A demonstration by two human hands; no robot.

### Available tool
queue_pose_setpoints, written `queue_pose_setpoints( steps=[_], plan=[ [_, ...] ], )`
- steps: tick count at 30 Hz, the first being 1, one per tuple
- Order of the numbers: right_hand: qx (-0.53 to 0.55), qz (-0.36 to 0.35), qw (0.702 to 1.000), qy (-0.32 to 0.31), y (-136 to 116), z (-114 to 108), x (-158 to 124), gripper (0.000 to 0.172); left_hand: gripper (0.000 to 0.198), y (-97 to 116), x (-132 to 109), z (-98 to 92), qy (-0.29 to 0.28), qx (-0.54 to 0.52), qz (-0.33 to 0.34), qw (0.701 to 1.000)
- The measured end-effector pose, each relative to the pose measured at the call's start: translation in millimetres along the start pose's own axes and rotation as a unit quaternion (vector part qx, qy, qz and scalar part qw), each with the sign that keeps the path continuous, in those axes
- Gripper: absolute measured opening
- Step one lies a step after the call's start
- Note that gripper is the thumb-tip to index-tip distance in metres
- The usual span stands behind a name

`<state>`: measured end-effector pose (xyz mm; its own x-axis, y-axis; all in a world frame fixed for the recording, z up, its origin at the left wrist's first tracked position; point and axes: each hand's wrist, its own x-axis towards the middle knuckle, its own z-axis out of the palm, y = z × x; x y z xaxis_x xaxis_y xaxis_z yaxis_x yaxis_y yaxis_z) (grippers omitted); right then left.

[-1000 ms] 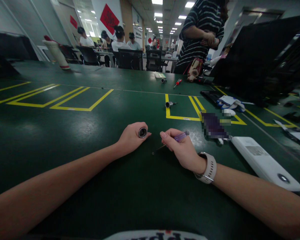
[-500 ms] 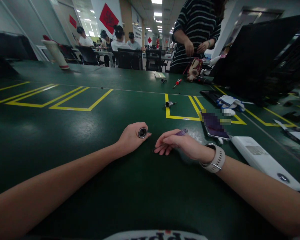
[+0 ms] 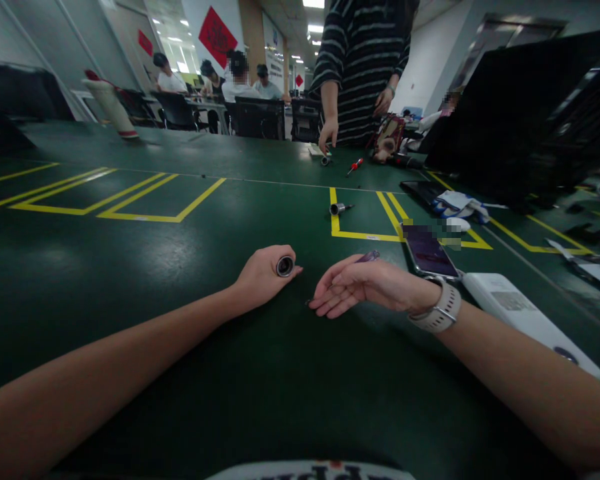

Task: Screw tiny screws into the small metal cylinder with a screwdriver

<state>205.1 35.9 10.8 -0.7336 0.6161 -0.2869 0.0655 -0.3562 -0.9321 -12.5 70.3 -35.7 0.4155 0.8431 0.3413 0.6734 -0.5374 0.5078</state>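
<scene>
My left hand (image 3: 266, 275) rests on the green tabletop, its fingers wrapped round a metal socket (image 3: 285, 266) whose round, hollow end faces me. Just to the right is my right hand (image 3: 353, 287), palm partly turned toward me and fingers stretched out. The purple see-through handle of a screwdriver (image 3: 368, 257) sticks out behind its thumb side; the shaft is hidden by the hand. A tiny dark piece (image 3: 308, 303) shows at the right fingertips; I cannot tell what it is. Farther off, a similar metal socket with a thin shank (image 3: 338, 209) lies inside a yellow-taped outline.
A phone (image 3: 433, 250) and a white power bank (image 3: 523, 317) lie right of my right hand. Behind them are gloves (image 3: 460, 205) and a black monitor (image 3: 515, 113). Across the table, a co-worker's hand (image 3: 329, 135) reaches down near a red screwdriver (image 3: 355, 167).
My right hand has turned palm toward me and its fingers have straightened. My left hand has stayed put. The co-worker has shifted left and lowered a hand to the table.
</scene>
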Motion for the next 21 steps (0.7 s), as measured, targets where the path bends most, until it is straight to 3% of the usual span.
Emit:
queue_pose_setpoints(
  steps=[16,19,21],
  plan=[
    [0.018,0.016,0.999,-0.025,-2.0,-8.7,0.4,0.024,0.019,0.2,0.3,-0.7,-0.013,-0.012,0.000,1.000],
    [0.009,0.017,1.000,-0.008,-1.0,-10.0,2.9,0.031,0.018,-0.5,0.0,0.2,-0.014,-0.005,-0.003,1.000],
    [-0.008,-0.026,0.999,0.029,1.1,-8.6,4.7,0.034,0.018,-0.7,-0.1,0.4,-0.017,-0.007,-0.002,1.000]
  ],
)
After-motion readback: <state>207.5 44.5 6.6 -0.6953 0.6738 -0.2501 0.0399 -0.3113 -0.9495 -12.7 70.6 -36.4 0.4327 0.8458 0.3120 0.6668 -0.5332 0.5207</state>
